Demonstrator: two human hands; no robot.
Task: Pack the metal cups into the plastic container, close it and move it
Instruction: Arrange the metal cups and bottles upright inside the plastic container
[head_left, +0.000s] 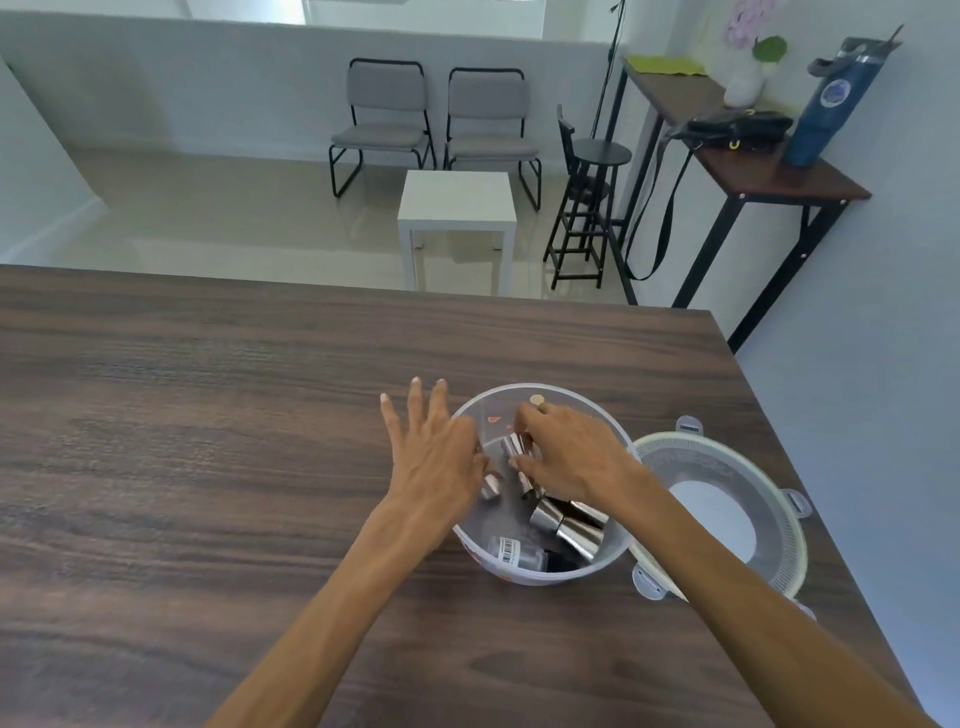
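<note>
We have a single view, from a wide-angle camera worn on the person's head. It looks forward and down over the dark wooden tabletop (208, 441), whose far edge crosses the frame just above the middle. Both forearms enter from the bottom edge, so we sit close behind the left hand (436, 457) and the right hand (566, 457), which lie slightly right of centre. Beyond the tabletop we see the room's floor, two chairs (436, 124) and a side table (769, 156) at the right wall. Straight lines bow near the edges.
</note>
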